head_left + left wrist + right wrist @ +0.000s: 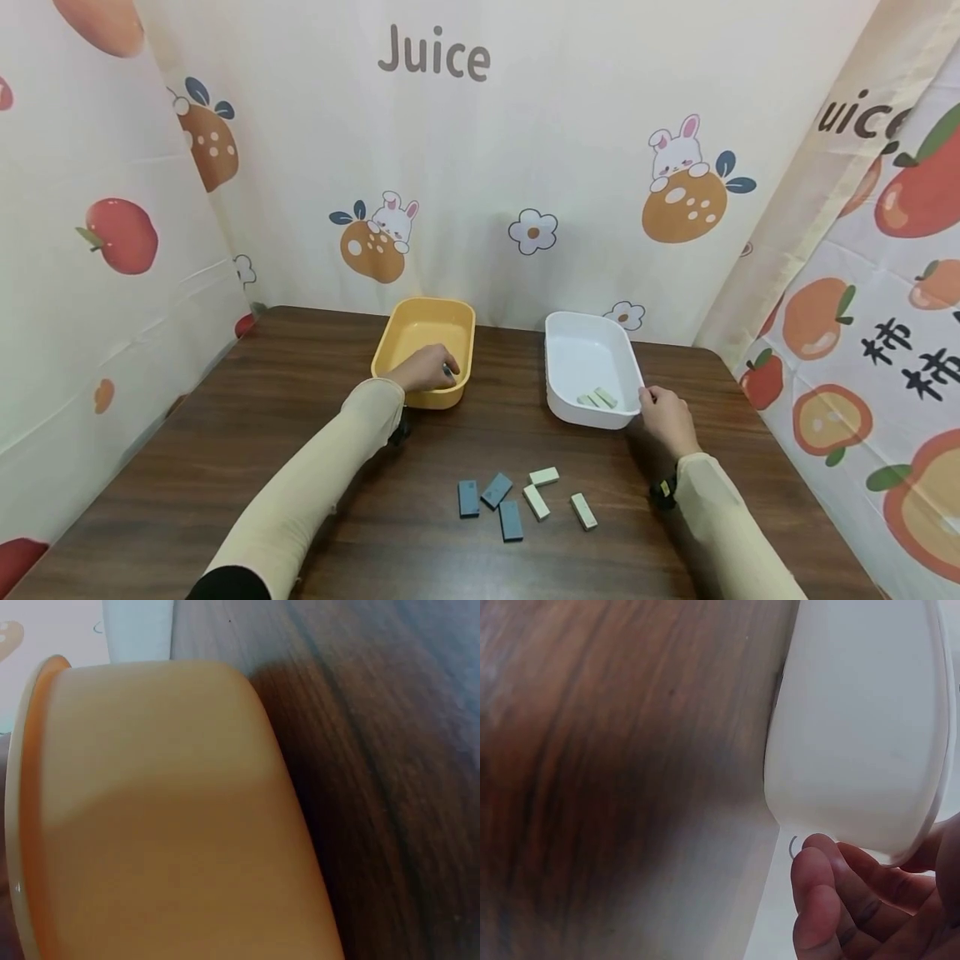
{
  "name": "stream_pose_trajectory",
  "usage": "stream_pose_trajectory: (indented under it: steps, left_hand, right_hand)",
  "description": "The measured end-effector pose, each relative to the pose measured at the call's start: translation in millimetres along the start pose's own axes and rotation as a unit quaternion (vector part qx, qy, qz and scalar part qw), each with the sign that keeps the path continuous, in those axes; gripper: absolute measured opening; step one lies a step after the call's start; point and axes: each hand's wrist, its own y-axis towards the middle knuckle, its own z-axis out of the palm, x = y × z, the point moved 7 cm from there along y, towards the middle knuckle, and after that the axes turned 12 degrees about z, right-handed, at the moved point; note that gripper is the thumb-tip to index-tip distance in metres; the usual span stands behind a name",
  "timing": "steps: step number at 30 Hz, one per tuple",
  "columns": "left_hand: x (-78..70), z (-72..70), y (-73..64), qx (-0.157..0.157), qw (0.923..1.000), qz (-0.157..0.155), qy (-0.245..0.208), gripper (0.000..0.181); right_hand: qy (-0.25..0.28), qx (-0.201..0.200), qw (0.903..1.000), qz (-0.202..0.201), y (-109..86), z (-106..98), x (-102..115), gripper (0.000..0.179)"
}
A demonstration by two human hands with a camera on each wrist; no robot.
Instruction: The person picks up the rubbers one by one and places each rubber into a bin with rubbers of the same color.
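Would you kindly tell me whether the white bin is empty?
It is not empty: in the head view, a few pale green blocks lie inside the white bin, towards its near end.

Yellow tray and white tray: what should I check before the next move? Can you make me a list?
1. Yellow tray sitting on the table: ok.
2. White tray held: ok, the right hand grips its rim.
3. Left hand holding nothing: cannot tell; something dark shows by its fingertips.
4. Blue blocks in plain sight: ok, three lie on the table.
5. All the pale blocks inside the white tray: not ok, three lie on the table.
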Motion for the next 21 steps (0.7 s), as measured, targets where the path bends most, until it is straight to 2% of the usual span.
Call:
stream_pose_trajectory:
  steps: [6, 11, 16, 21]
  left_hand:
    - [7.6, 8.5, 5.9, 0.044, 0.9989, -0.008, 0.012, 0.020]
    - [9.8, 8.5, 7.7, 0.047, 0.9987, -0.013, 0.012, 0.019]
    - [7.4, 5.9, 1.1, 0.031, 0.9991, -0.028, -0.007, 0.022]
    - [1.5, -5.1, -9.2, -0.016, 0.9995, -0.028, -0.005, 0.024]
  right_hand:
    - [0.000, 0.003, 1.0000, 0.003, -1.0, 0, 2, 0.050]
    - [-0.002, 0.002, 1.0000, 0.003, -1.0, -2, 3, 0.051]
    - [-0.002, 0.005, 1.0000, 0.004, -2.7, -2, 2, 0.051]
    - [-0.001, 0.006, 1.0000, 0.006, -4.6, -3, 2, 0.051]
